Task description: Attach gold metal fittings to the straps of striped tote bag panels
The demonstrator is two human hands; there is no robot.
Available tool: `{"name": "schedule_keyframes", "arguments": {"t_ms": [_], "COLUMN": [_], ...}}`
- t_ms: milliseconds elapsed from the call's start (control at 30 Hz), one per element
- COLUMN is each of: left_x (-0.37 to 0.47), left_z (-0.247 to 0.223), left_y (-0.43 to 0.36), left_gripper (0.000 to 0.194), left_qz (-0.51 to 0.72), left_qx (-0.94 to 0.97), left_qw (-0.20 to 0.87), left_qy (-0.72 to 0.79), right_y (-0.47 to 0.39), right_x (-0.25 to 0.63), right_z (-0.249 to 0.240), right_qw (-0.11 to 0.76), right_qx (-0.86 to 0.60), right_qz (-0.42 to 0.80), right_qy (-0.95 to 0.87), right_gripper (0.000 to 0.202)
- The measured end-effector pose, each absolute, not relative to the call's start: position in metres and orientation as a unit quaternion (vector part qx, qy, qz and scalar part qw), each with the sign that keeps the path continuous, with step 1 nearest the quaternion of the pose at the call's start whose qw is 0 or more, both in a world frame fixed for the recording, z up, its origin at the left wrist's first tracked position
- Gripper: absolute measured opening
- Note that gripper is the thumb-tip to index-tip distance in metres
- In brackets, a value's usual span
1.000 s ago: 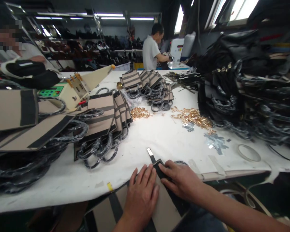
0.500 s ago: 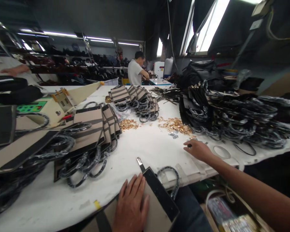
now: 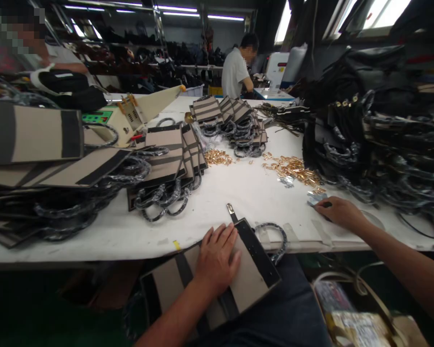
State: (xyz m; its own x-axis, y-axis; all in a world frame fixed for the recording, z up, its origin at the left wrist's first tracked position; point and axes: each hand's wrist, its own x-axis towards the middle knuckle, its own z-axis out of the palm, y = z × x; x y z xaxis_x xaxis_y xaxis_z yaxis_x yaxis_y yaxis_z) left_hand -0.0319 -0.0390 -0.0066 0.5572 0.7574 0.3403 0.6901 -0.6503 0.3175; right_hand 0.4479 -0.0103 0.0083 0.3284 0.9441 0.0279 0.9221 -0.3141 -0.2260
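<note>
A flat bag (image 3: pixel 253 284) with beige and dark stripes lies across my lap against the table edge. From its upper corner sticks a short dark strap with a gold metal end (image 3: pixel 230 209), and a plastic-wrapped handle (image 3: pixel 284 236) loops out on the right. My left hand (image 3: pixel 219 258) rests flat on the bag, fingers stretched out. Over the tabletop, my right hand (image 3: pixel 338 212) has its fingertips pinched together beside small grey-blue pieces (image 3: pixel 315 198). Something dark shows at those fingertips, too small to name.
Gold metal fittings lie in two piles, one (image 3: pixel 296 168) larger than the other (image 3: pixel 217 157). Stacks of striped bags (image 3: pixel 162 154) fill the left of the white table (image 3: pixel 210 202); dark bags (image 3: pixel 394 154) are heaped right. Behind are a cream machine (image 3: pixel 121 125) and two people.
The camera view has shifted, so the table appears higher and farther right. My right hand has moved a little to the right, with grey-blue pieces now visible by its fingertips. My left hand stays on the bag.
</note>
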Motion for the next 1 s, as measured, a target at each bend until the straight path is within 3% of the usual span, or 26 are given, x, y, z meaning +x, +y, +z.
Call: {"name": "schedule_keyframes", "arguments": {"t_ms": [267, 800, 900, 1000], "left_x": [-0.032, -0.035, -0.035, -0.035], "left_z": [-0.005, -0.006, -0.006, -0.007], "left_y": [-0.043, -0.047, -0.048, -0.048], "left_gripper": [0.054, 0.056, 0.056, 0.056], "left_qz": [0.209, 0.21, 0.209, 0.213], "left_qx": [0.872, 0.87, 0.869, 0.869], "left_qw": [0.116, 0.12, 0.126, 0.123], "left_qy": [0.427, 0.429, 0.43, 0.429], "right_y": [-0.016, -0.011, -0.012, -0.013], "right_x": [0.447, 0.434, 0.415, 0.38], "right_z": [0.02, 0.043, 0.052, 0.063], "right_qw": [0.046, 0.009, 0.031, 0.127], "right_qx": [-0.789, -0.8, -0.8, -0.774], "right_qz": [0.109, 0.134, 0.161, 0.244], "right_qy": [-0.603, -0.585, -0.578, -0.571], "right_gripper": [0.028, 0.011, 0.012, 0.022]}}
